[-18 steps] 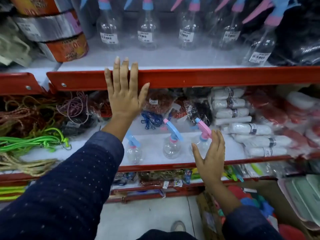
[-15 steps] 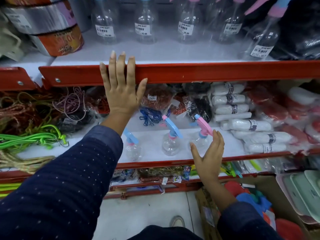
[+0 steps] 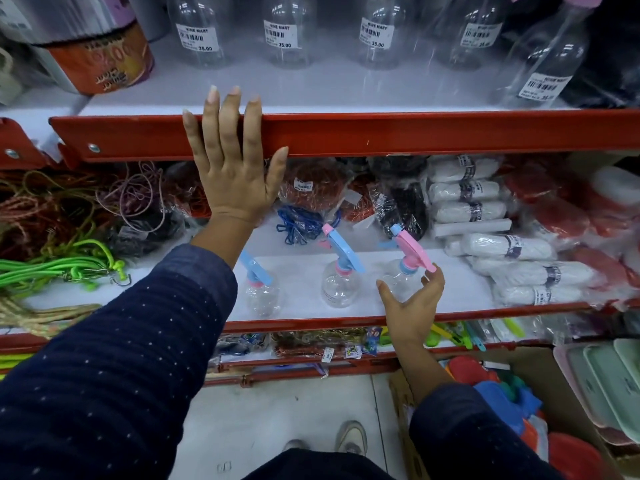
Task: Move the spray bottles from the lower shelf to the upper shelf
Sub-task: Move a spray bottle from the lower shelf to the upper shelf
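Observation:
Three clear spray bottles stand on the lower shelf (image 3: 450, 292): a left one with a blue trigger (image 3: 260, 292), a middle one with a blue trigger and pink collar (image 3: 337, 282), and a right one with a pink trigger (image 3: 403, 277). My right hand (image 3: 412, 306) curls around the right bottle, thumb on its left and fingers on its right, not clearly closed on it. My left hand (image 3: 233, 161) lies flat with fingers spread on the red front edge of the upper shelf (image 3: 415, 133). Several clear labelled spray bottles (image 3: 285, 32) stand on that upper shelf.
Coiled ropes and green cords (image 3: 59, 268) fill the lower shelf's left side. Bagged cords (image 3: 311, 188) lie behind the bottles and white rolls (image 3: 509, 251) to their right. Stacked tape rolls (image 3: 100, 60) sit upper left. A box of plastic goods (image 3: 502, 393) and trays (image 3: 609, 379) stand on the floor at right.
My right hand has moved in and curled around the pink-trigger bottle. The camera has tilted slightly downward. My left hand stays on the upper shelf's edge.

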Demonstrator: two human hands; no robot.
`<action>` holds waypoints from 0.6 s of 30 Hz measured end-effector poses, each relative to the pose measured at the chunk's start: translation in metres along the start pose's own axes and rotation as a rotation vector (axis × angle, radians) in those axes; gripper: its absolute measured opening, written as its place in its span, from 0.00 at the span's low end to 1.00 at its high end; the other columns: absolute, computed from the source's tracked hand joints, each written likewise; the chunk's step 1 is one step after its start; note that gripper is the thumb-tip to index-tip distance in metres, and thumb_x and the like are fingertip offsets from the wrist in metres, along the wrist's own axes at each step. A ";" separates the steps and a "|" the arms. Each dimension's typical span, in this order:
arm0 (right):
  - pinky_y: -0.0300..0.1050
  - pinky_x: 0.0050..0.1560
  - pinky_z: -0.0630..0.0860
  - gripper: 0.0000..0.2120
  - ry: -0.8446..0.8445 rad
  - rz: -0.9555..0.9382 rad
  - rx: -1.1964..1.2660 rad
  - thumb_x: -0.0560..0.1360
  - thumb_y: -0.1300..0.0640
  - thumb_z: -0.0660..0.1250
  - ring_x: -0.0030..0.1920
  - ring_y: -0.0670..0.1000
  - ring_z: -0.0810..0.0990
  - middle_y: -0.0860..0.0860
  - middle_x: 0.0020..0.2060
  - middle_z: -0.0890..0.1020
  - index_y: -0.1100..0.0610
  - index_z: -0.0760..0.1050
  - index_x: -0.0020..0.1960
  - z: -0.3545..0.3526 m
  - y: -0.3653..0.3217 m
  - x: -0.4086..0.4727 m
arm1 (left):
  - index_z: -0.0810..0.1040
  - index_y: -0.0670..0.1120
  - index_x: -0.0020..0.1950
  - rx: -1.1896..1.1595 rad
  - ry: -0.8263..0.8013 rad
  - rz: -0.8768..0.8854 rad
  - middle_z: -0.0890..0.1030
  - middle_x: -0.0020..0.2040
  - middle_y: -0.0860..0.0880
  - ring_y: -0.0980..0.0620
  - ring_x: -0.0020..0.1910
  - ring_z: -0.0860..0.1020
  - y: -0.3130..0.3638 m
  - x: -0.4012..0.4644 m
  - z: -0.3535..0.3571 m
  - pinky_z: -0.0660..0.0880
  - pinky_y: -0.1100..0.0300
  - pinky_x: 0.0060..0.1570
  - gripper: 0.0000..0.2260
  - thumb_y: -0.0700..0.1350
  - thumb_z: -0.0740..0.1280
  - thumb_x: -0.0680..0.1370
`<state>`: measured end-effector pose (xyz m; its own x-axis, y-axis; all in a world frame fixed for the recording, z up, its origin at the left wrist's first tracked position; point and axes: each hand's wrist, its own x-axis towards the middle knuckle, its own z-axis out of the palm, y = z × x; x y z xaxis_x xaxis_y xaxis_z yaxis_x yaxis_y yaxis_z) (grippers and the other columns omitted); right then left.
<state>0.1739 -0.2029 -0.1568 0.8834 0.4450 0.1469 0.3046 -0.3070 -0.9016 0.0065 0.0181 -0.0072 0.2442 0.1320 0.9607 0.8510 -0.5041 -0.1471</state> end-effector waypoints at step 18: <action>0.52 0.56 0.77 0.31 0.016 -0.238 0.088 0.62 0.51 0.79 0.55 0.44 0.74 0.48 0.54 0.77 0.53 0.72 0.62 -0.068 -0.087 -0.006 | 0.63 0.42 0.72 -0.042 -0.029 -0.005 0.64 0.70 0.41 0.40 0.72 0.58 0.002 0.002 -0.005 0.42 0.46 0.76 0.23 0.55 0.55 0.82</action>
<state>0.1662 -0.2355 -0.0513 0.7962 0.4824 0.3652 0.4733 -0.1205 -0.8726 0.0061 0.0127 -0.0045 0.2538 0.1592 0.9541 0.8320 -0.5390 -0.1314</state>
